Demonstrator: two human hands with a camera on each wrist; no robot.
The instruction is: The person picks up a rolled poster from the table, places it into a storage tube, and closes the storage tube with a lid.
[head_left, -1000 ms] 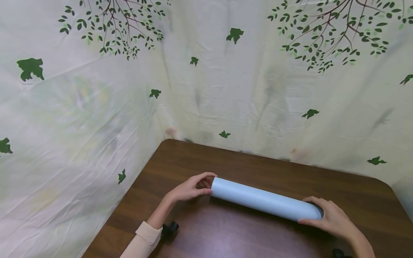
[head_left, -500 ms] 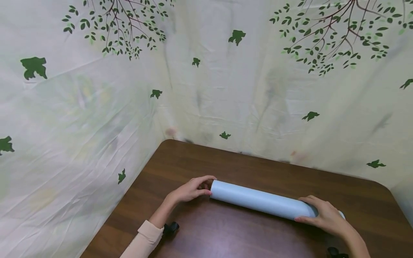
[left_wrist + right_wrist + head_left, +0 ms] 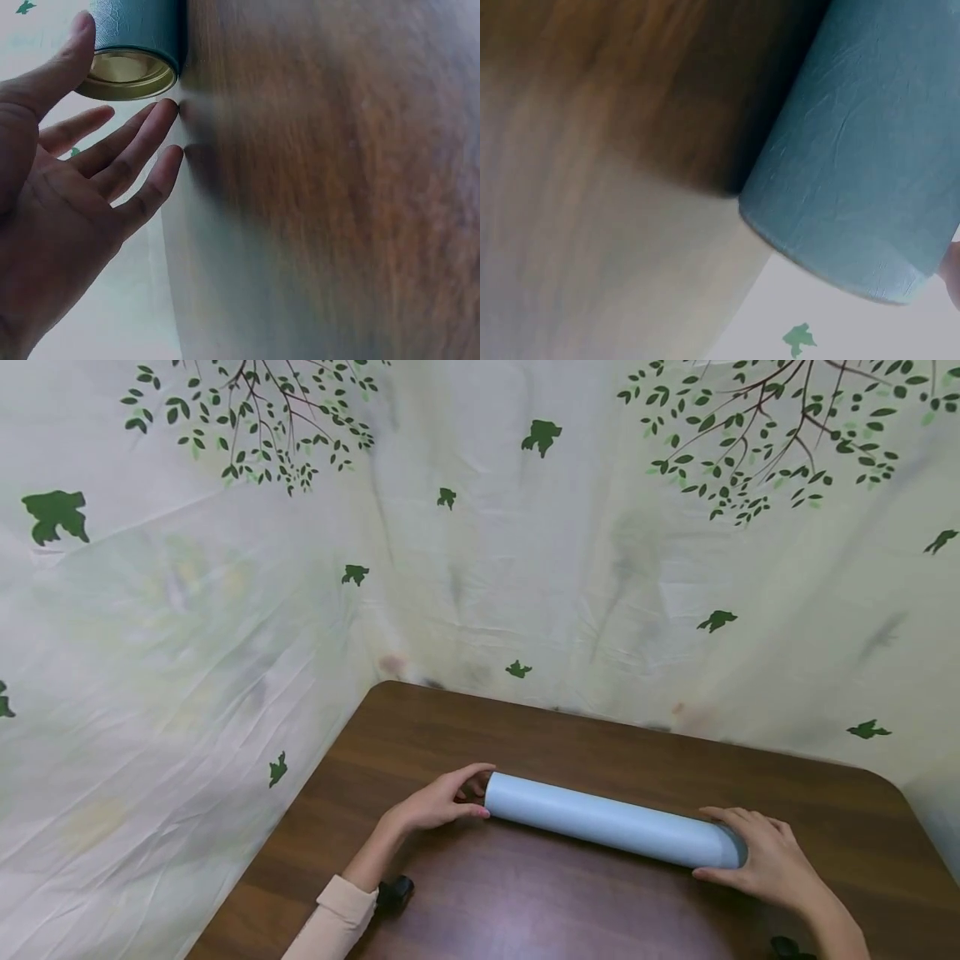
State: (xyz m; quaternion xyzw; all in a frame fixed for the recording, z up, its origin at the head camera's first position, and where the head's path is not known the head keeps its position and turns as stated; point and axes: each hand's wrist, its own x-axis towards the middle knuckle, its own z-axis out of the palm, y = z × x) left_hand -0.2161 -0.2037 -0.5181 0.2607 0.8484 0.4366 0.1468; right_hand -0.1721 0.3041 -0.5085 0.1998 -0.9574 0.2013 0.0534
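Observation:
A smooth light blue tube (image 3: 600, 814) lies on its side across the table, its left end farther back than its right. My left hand (image 3: 437, 797) is at the left end, thumb and index finger on either side of the rim. In the left wrist view, the fingers (image 3: 142, 157) are relaxed and spread just past the tube's gold-coloured recessed end (image 3: 127, 75). At the other end my right hand (image 3: 768, 860) holds the tube, fingers along its far side and thumb in front. The right wrist view shows the tube (image 3: 847, 157) large, with one fingertip (image 3: 951, 271) at its edge.
The brown wooden table (image 3: 540, 902) has rounded far corners. A pale hanging cloth (image 3: 555, 577) printed with leaves and branches closes off the back and left sides. A small black device (image 3: 395, 893) sits by the left wrist, another (image 3: 789, 947) by the right.
Half a second ago my right hand sat farther along the tube, and a pale blue end showed past it. Now it is back at the right end. My left hand has barely moved.

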